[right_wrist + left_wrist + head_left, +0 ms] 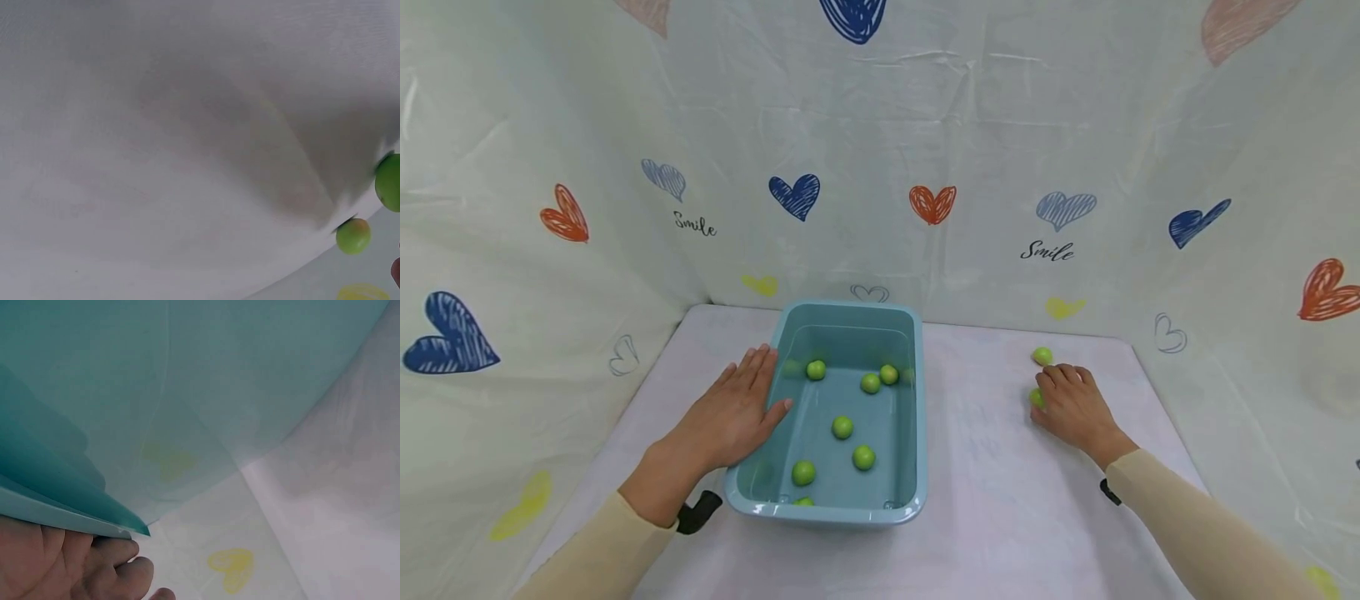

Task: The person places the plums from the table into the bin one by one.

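Observation:
My left hand [730, 417] rests flat along the left rim of a blue-green plastic basin [919, 417], its fingers straight. In the left wrist view, part of this hand [81, 565] lies against the rim. Several small round green fruits [842, 427] lie scattered on the basin floor. On the right of the table, my right hand [1078, 412] pinches a small green fruit [1037, 398] between thumb and fingers, which partly cover it. Just beyond sits another green fruit [1042, 356], apart from the hand; the right wrist view shows a reddish blush on this fruit [354, 236].
A white cloth covers the table [977, 467]. Behind and at both sides hangs a pale curtain [865, 125] printed with hearts and the word "Smile". The basin stands left of the middle, its far end near the table's back edge.

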Demonstrator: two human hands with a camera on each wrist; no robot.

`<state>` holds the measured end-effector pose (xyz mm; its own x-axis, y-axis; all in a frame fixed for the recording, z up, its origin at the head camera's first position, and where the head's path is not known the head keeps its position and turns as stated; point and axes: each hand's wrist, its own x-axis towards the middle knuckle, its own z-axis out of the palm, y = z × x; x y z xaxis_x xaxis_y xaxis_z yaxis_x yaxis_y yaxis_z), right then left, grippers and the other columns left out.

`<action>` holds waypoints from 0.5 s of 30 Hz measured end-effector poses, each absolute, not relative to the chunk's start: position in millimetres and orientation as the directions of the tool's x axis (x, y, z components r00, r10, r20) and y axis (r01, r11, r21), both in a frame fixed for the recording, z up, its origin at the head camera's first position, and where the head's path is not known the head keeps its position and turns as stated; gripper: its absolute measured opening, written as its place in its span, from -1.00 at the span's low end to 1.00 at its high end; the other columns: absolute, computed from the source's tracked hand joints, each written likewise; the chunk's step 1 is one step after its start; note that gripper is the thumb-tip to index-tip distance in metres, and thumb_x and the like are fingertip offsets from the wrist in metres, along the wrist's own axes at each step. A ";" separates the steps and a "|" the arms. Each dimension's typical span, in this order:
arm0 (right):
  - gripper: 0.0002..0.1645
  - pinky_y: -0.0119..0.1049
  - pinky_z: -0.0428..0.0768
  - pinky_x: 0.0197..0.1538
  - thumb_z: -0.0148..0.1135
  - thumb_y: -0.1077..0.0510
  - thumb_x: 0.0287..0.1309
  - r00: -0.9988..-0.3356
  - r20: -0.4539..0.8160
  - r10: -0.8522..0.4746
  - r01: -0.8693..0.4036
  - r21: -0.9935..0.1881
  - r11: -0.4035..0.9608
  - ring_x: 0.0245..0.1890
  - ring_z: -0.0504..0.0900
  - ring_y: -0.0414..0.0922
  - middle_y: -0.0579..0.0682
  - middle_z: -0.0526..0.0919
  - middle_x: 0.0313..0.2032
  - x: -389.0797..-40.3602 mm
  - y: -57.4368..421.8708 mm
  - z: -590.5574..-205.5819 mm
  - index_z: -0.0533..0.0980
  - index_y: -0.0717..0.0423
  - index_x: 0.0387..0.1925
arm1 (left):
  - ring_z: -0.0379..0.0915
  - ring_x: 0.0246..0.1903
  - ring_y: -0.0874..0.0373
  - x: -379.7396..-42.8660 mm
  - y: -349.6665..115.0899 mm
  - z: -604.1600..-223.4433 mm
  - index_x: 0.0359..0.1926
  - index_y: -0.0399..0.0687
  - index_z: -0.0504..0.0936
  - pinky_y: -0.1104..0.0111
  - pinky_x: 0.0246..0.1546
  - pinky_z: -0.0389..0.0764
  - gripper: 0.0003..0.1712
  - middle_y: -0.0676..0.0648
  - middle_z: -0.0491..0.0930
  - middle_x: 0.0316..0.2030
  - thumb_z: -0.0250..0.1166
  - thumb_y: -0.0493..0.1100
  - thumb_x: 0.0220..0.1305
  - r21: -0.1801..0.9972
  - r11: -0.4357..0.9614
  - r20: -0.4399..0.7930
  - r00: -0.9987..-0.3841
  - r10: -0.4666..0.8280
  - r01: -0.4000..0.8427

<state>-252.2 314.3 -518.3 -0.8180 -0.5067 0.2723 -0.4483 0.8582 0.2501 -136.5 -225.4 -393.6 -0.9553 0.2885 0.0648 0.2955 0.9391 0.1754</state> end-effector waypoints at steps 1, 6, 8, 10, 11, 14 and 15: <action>-0.44 0.26 0.48 0.29 0.45 -0.08 0.19 -0.827 0.257 -0.500 -0.442 0.252 0.861 0.19 0.55 0.26 0.26 0.62 0.08 -251.6 314.8 -518.7 0.52 0.30 -0.04 | -0.01 0.60 -0.39 -136.6 -225.4 -393.6 0.59 -0.51 0.08 -0.27 0.53 0.17 -0.12 -0.45 0.08 0.60 0.12 0.07 0.61 0.177 0.939 0.065 -0.955 0.288 0.295; -0.43 0.29 0.46 0.31 0.45 -0.07 0.21 -0.850 0.222 -0.478 -0.423 0.254 0.870 0.21 0.53 0.27 0.28 0.61 0.09 -249.8 317.2 -522.4 0.54 0.33 -0.01 | -0.01 0.60 -0.39 -136.2 -224.9 -392.9 0.59 -0.50 0.08 -0.26 0.54 0.16 -0.12 -0.45 0.07 0.60 0.12 0.07 0.61 0.183 0.939 0.060 -0.957 0.284 0.291; -0.43 0.30 0.46 0.32 0.44 -0.06 0.21 -0.853 0.219 -0.473 -0.420 0.250 0.873 0.21 0.53 0.28 0.28 0.61 0.09 -248.9 317.9 -524.5 0.54 0.33 -0.01 | -0.02 0.60 -0.40 -136.0 -224.9 -392.5 0.59 -0.50 0.08 -0.26 0.54 0.16 -0.12 -0.45 0.07 0.60 0.12 0.07 0.61 0.184 0.939 0.060 -0.957 0.285 0.292; -0.45 0.31 0.45 0.32 0.44 -0.04 0.22 -0.856 0.217 -0.469 -0.417 0.245 0.875 0.21 0.52 0.28 0.28 0.60 0.09 -248.4 318.8 -526.5 0.54 0.33 -0.01 | -0.02 0.60 -0.40 -136.0 -224.9 -392.5 0.59 -0.50 0.08 -0.27 0.54 0.17 -0.12 -0.45 0.07 0.60 0.12 0.07 0.61 0.186 0.938 0.061 -0.956 0.286 0.292; -0.46 0.31 0.45 0.32 0.43 -0.04 0.22 -0.858 0.216 -0.466 -0.415 0.242 0.877 0.21 0.52 0.28 0.28 0.60 0.08 -248.1 319.0 -527.1 0.54 0.33 -0.01 | -0.02 0.60 -0.40 -136.0 -224.9 -392.6 0.59 -0.50 0.08 -0.27 0.54 0.17 -0.12 -0.45 0.07 0.60 0.12 0.07 0.61 0.186 0.938 0.061 -0.956 0.286 0.292; -0.48 0.31 0.45 0.31 0.44 -0.02 0.22 -0.860 0.219 -0.461 -0.412 0.235 0.881 0.20 0.52 0.29 0.28 0.59 0.06 -247.4 319.6 -528.1 0.52 0.33 -0.03 | -0.02 0.60 -0.40 -136.1 -225.1 -393.0 0.59 -0.51 0.08 -0.27 0.53 0.17 -0.12 -0.45 0.07 0.60 0.12 0.07 0.61 0.189 0.938 0.061 -0.957 0.284 0.290; -0.48 0.31 0.45 0.30 0.44 -0.01 0.22 -0.860 0.220 -0.460 -0.410 0.236 0.881 0.20 0.52 0.29 0.28 0.59 0.06 -247.4 319.9 -528.5 0.51 0.33 -0.04 | -0.02 0.60 -0.40 -136.2 -225.1 -393.2 0.59 -0.51 0.08 -0.27 0.53 0.17 -0.12 -0.45 0.07 0.60 0.12 0.07 0.61 0.189 0.938 0.060 -0.957 0.283 0.289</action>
<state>-247.4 319.9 -528.5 -0.8602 -0.4599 0.2204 -0.4104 0.8808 0.2363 -136.2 -225.1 -393.2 -0.9572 0.2831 0.0601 0.2894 0.9384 0.1889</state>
